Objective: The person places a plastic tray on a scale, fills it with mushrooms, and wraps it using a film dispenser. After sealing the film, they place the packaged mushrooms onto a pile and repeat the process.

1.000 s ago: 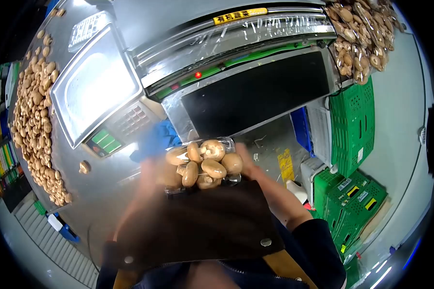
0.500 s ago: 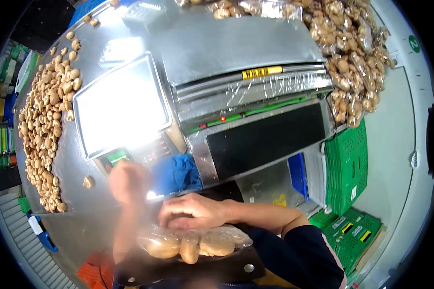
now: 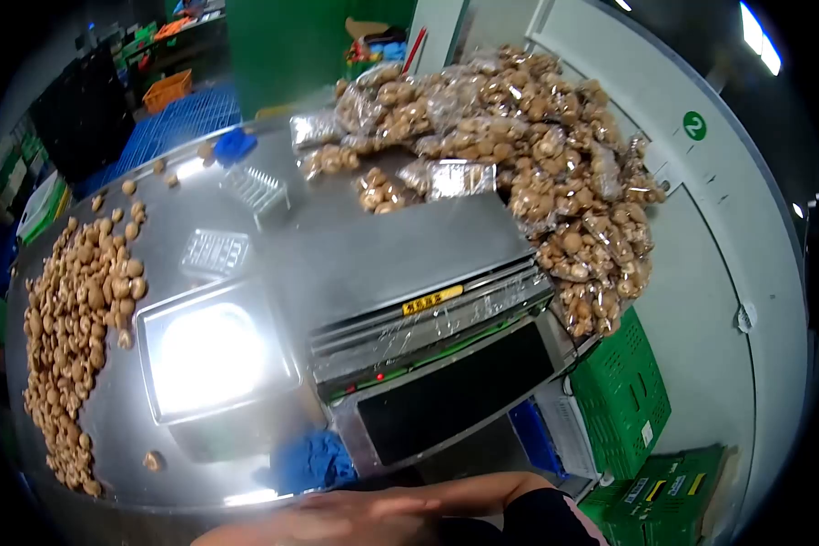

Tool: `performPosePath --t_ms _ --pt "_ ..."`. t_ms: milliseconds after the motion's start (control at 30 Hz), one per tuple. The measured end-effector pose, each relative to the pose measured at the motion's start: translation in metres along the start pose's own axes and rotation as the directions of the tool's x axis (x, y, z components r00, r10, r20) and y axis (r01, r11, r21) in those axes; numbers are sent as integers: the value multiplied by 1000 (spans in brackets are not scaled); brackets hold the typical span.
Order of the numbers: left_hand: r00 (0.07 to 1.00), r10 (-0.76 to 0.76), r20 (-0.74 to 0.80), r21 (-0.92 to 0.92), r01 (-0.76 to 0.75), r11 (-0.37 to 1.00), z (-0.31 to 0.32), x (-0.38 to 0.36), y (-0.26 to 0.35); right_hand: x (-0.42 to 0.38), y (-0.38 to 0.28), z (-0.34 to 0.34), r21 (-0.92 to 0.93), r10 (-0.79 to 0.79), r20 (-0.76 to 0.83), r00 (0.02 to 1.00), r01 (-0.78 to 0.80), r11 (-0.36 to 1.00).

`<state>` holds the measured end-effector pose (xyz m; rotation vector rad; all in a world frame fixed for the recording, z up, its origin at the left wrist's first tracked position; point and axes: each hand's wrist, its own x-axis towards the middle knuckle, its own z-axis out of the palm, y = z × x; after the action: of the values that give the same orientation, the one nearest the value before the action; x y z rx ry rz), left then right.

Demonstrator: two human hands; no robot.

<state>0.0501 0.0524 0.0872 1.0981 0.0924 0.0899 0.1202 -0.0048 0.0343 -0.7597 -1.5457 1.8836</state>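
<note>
My right hand (image 3: 387,505) is at the bottom edge, in front of the wrapping machine (image 3: 455,391) and just below a crumpled blue cloth (image 3: 317,460). Beside it and lower, my left hand (image 3: 278,530) is smeared by motion and partly cut off. The two hands overlap or lie close together; their fingers cannot be made out, nor anything between them. Loose mushrooms (image 3: 82,318) are heaped on the left of the metal table (image 3: 182,205). Film-wrapped mushroom packs (image 3: 555,164) pile up behind and to the right of the machine.
A scale with a shiny metal top (image 3: 214,350) stands left of the machine. Clear plastic trays (image 3: 214,255) lie behind it. One lone mushroom (image 3: 153,461) rests near the front edge. Green crates (image 3: 621,391) stand at the right. A blue item (image 3: 234,146) lies at the back.
The view has tilted up, showing more of the back. Both hands now sit at the bottom edge; the left has come down from the scale's front. The wrapped mushroom pack below them is out of view.
</note>
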Motion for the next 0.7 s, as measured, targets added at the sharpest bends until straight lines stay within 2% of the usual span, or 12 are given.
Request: performPosePath --t_ms 33,67,100,167,233,267,300,467,567,633,667,700 --pt "994 -77 -73 -87 71 994 -2 0 -8 -7 21 -7 -76 238 -128 963 -249 965" --pt "980 -146 -138 -182 120 976 -5 -1 -15 -16 25 -10 -219 294 -164 941 -326 920" --pt "959 -208 -191 -270 153 951 -6 -2 -21 -25 28 -23 -163 320 -218 922 -358 919" --pt "921 -292 -259 -417 166 894 -9 -4 -31 -54 -19 -45 366 300 -472 829 -125 922" --pt "873 -372 -315 -560 145 816 -9 -10 -44 -80 -73 -65 157 158 -376 913 -105 982" --pt "853 -402 -332 -622 122 774 -10 -13 -51 -83 -70 -58 49 42 -265 963 -30 998" --pt "831 -429 -353 -674 92 733 -10 -15 -56 -77 -72 -52 -220 42 -174 984 -81 972" --pt "738 -507 -445 -834 -134 536 -10 -37 -82 -66 -51 -62 10 445 -233 865 -455 890" --pt "692 -495 -526 -829 -287 479 -27 -58 -86 -67 -54 -84 2 554 -373 744 -597 802" --pt "682 -471 -560 -804 -310 507 -43 -69 -81 -87 -42 -118 -126 221 -684 695 -411 903" --pt "688 -459 -562 -773 -240 587 -49 -72 -73 -100 -66 -141 -268 0 -792 610 -347 899" --pt "694 -447 -564 -732 -169 660 -55 -74 -65 -109 -71 -173 -237 -167 -887 430 -114 965"
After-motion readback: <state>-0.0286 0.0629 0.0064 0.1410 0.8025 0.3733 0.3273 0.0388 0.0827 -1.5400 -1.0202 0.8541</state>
